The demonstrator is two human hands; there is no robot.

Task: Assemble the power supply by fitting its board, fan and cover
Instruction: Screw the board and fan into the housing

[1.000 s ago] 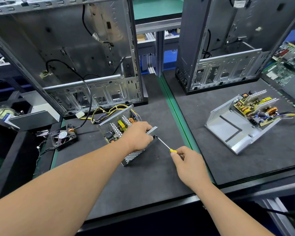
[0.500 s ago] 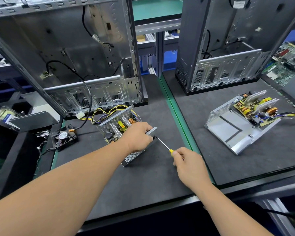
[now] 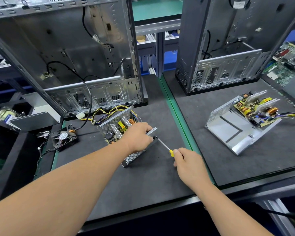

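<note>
The power supply case (image 3: 126,133), a perforated metal box with its board (image 3: 122,126) already seated inside, is set on the dark mat of the table (image 3: 143,181), just in front of the left computer chassis (image 3: 71,62). The case is gripped along its near-right wall by the left hand (image 3: 137,137), with the fingers curled over the upper edge. A yellow-handled screwdriver (image 3: 167,148) is held in the right hand (image 3: 189,165), whose fingers are wrapped around the handle so that only its yellow end is seen. The shaft is angled up and to the left, and its tip is placed at the right end of the case, just beside the left fingers; whether a screw is engaged there cannot be told, as the spot is small and dark. The fan (image 3: 64,138) is lying on the mat to the left of the case, apart from it, with its wires trailing. A bundle of yellow and black cables (image 3: 107,112) is looped behind the case. On the right-hand mat, a second open case (image 3: 233,132) with a loose board (image 3: 257,109) propped on its edge is seen in front of the right chassis (image 3: 228,45).
</note>
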